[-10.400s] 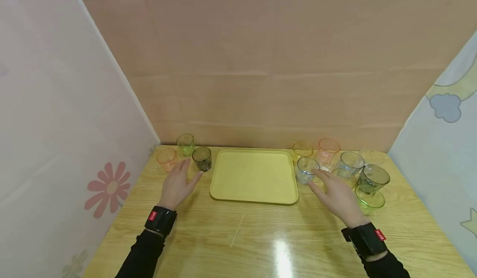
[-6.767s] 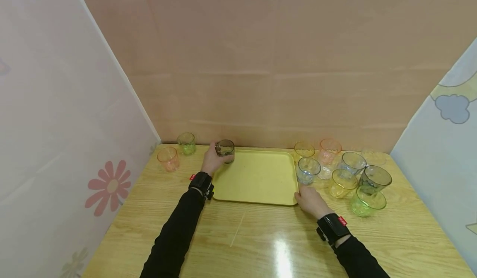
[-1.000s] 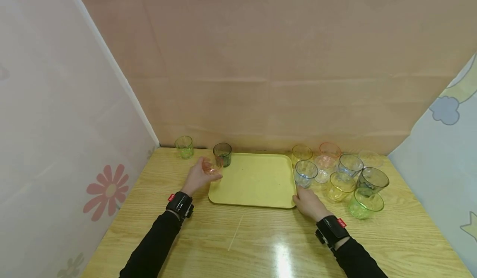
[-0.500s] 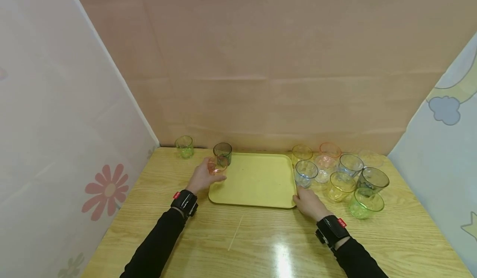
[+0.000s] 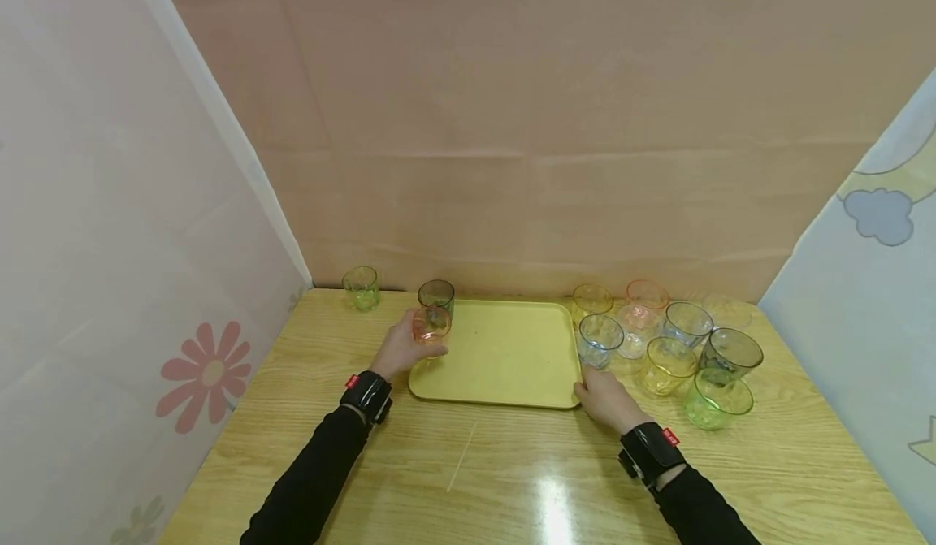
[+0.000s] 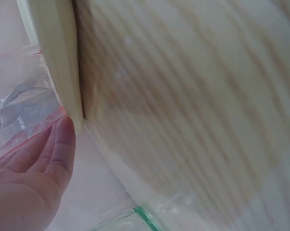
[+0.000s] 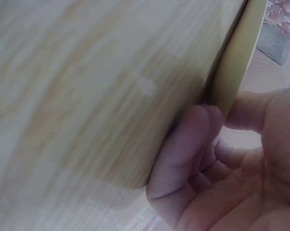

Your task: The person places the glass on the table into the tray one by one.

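Note:
In the head view my left hand [image 5: 398,350] grips a pink-orange glass [image 5: 431,327] at the left end of the yellow tray [image 5: 504,358]. Up close in the left wrist view, fingertips lie along the side of this glass [image 6: 27,106], right by the tray's rim [image 6: 58,62]. A dark grey glass [image 5: 436,291] stands on the tray's back left corner, just behind the pink-orange one. My right hand [image 5: 609,399] holds the tray's right edge near its front corner. Seen from the right wrist, thumb and curled fingers pinch that rim [image 7: 236,67].
A green glass [image 5: 361,288] stands alone at the back left of the wooden table [image 5: 504,472]. Right of the tray is a cluster of several glasses, including a blue one [image 5: 600,342], a yellow one [image 5: 667,370] and a green one [image 5: 717,403]. A tan backdrop [image 5: 512,163] rises behind.
Across the earlier frames, the dark glass has gone from the table onto the tray. Over the last second my left hand has carried the pink-orange glass slightly rightward; my right hand stays on the rim.

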### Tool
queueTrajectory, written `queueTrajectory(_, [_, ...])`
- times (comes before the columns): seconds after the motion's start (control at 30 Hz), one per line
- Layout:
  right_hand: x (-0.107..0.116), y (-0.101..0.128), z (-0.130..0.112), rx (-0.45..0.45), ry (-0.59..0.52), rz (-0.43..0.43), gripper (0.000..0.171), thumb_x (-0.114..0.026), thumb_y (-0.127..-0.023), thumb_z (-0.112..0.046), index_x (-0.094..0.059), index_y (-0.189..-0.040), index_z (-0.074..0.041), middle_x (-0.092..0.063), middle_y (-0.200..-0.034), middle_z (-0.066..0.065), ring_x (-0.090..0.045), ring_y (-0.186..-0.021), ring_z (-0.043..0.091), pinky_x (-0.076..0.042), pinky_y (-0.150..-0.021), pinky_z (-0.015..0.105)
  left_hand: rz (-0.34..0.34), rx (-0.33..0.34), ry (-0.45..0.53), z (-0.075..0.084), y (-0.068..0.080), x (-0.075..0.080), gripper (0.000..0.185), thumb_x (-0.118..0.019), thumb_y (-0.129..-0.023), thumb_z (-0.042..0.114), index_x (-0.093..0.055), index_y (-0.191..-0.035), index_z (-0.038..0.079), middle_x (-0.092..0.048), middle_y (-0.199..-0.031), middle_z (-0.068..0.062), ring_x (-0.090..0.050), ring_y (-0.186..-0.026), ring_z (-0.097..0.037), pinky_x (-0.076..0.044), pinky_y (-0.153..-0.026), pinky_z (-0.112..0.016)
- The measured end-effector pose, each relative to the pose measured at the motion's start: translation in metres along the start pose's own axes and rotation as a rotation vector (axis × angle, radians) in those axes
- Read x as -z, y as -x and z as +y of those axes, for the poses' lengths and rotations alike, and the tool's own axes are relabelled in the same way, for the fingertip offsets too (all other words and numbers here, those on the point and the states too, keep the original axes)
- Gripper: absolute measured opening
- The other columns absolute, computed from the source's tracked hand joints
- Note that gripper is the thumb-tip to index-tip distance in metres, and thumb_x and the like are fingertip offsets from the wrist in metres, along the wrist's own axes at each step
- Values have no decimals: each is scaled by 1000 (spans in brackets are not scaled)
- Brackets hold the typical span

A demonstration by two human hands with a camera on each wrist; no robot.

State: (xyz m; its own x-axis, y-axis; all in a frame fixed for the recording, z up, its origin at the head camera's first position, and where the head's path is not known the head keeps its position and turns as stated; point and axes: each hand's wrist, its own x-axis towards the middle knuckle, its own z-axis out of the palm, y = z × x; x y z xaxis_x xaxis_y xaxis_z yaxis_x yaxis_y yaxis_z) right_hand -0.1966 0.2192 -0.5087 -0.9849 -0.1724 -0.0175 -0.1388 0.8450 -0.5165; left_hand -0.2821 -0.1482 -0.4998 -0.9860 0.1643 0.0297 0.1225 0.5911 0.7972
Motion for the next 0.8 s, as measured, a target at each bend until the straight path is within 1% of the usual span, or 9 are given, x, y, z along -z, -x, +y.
queueTrajectory(0.13, [1, 0, -1, -6, -4, -10, 14, -51, -96, -7, -58, -101, 5, -54, -74, 8, -47, -62, 20, -37, -54, 31, -5, 2, -24, 2, -1, -1, 94, -86, -75, 31, -34, -147, 2, -57, -133, -21, -57, -120, -38, -50, -97, -51])
queueTrajectory(0.33, [2, 1, -1, -9, -18, -23, 12, -50, -97, -7, -56, -98, 3, -49, -70, 6, -44, -59, 19, -34, -53, 30, -8, 9, -44, 1, -1, -1, 98, -86, -75, 36, -32, -148, 2, -55, -136, -21, -56, -123, -37, -48, -100, -51])
queueTrajectory(0.47, [2, 1, -1, -11, -18, -27, 11, -50, -97, -7, -56, -98, 2, -48, -70, 6, -43, -59, 19, -33, -53, 29, -17, 17, -45, -1, -1, -1, 99, -85, -76, 39, -30, -150, 4, -54, -137, -20, -55, -123, -36, -49, -99, -50])
queueTrajectory(0.6, [2, 1, -1, -10, -16, -23, 12, -50, -97, -7, -56, -99, 3, -49, -70, 6, -44, -59, 19, -34, -53, 29, -16, 13, -36, -1, 0, 0, 96, -84, -77, 39, -31, -149, 3, -54, -137, -20, -56, -121, -37, -50, -96, -50])
queueTrajectory(0.8, [2, 1, -1, -23, -25, -30, 12, -49, -98, -8, -55, -98, 3, -47, -69, 6, -42, -57, 18, -32, -52, 29, -24, 14, -28, 1, 1, 2, 95, -85, -76, 38, -32, -147, 3, -52, -139, -19, -56, -120, -36, -50, -96, -49])
